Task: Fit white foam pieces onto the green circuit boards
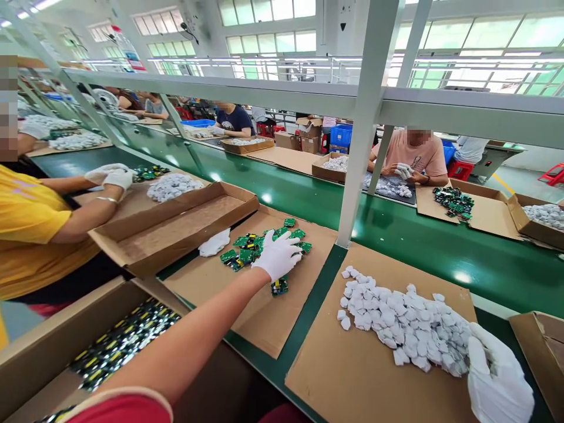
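Observation:
My left hand point(278, 256), in a white glove, reaches out over a pile of small green circuit boards point(247, 247) on a cardboard sheet point(259, 317); its fingers are spread and rest on the boards. My right hand point(496, 376), also gloved, sits at the near right edge of a heap of small white pads point(400, 323) on a second cardboard sheet point(365, 376). Its fingers curl in against the pads; what they hold, if anything, is hidden.
A spare white glove point(214, 242) lies left of the boards. An open cardboard box point(176, 226) and a box of finished boards point(118, 343) stand at left. A person in yellow point(39, 229) works beside me. A white post point(359, 147) rises from the green belt point(396, 229); others work across it.

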`<state>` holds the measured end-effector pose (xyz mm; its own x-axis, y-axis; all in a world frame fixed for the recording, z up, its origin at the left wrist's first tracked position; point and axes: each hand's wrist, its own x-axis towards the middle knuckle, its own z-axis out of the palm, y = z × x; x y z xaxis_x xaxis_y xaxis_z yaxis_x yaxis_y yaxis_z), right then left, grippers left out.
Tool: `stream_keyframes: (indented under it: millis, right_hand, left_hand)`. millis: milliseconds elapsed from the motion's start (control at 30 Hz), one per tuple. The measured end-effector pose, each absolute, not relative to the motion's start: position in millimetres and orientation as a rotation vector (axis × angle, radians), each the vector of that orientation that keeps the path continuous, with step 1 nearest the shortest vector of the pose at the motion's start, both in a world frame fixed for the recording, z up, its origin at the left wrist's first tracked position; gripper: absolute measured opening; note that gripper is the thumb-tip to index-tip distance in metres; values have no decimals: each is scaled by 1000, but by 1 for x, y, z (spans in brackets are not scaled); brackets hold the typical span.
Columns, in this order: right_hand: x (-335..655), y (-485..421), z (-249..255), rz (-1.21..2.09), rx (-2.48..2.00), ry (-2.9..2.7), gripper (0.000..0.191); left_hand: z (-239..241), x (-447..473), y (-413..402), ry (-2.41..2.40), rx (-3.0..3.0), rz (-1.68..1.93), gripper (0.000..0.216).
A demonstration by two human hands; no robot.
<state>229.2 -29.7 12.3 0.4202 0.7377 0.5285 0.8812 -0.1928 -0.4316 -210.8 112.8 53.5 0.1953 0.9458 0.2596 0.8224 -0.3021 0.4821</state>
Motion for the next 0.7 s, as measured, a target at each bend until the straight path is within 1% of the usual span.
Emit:
stream_keyframes:
  millis: [133, 200, 267, 333, 400, 467, 600, 700]
  right_hand:
    - [229, -27, 15, -200, -1949, -1349, 40]
    - [228, -26, 15, -196, -1924, -1334, 37]
    - [226, -24, 15, -211, -1887, -1318, 36]
    - [224, -24, 16, -244, -1830, -1294, 35]
    - [222, -26, 17, -265, -1769, -1301, 35]
    - [220, -31, 20, -217, -1754, -1339, 34]
    - [204, -49, 30, 24, -1730, -1564, 25]
    - [186, -59, 32, 54, -1735, -1783, 23]
  left_hand:
    - [62, -194, 89, 1555, 1959, 852, 34]
    - [61, -172, 69, 1345, 1763, 875, 40]
    - [57, -144, 46, 1010, 1318, 884, 39]
    - [53, -117, 24, 686, 772, 819, 33]
    - [48, -94, 7, 538, 447, 710, 26]
    - [43, -77, -4, 518, 355, 607, 24]
    - [33, -57, -8, 514, 411, 440, 27]
    - [23, -51, -4, 426, 495, 321, 31]
